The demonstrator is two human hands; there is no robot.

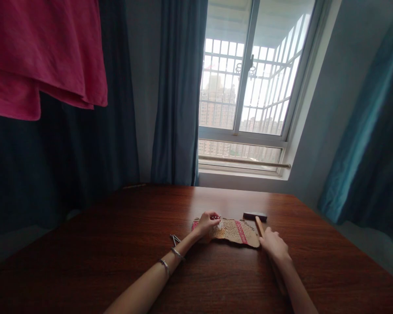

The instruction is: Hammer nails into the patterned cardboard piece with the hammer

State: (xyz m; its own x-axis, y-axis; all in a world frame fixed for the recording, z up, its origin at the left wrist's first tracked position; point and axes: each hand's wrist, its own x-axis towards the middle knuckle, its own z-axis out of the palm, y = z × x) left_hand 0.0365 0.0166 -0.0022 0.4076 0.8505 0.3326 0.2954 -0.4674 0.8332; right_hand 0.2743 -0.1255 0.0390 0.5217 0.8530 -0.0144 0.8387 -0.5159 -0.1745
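Observation:
A flat brown piece of cardboard (231,231), dotted with many small holes and crossed by a pink-red printed strip, lies on the wooden table (190,279). Over its left part is my left hand (208,222), thumb and fingers pinched together; a tiny tip shows at the fingertips, too small to name. My right hand (275,245) is closed around the wooden handle of a hammer (259,224). The hammer's dark head lies at the far side, just beyond the cardboard's right end. Left of the cardboard, partly behind my left wrist, are several thin dark metal pieces (174,238).
A window (242,87) with outside bars stands beyond the table's far edge. Blue curtains (180,96) hang left of it, with another curtain (356,152) at the right. A pink cloth (52,52) hangs at upper left.

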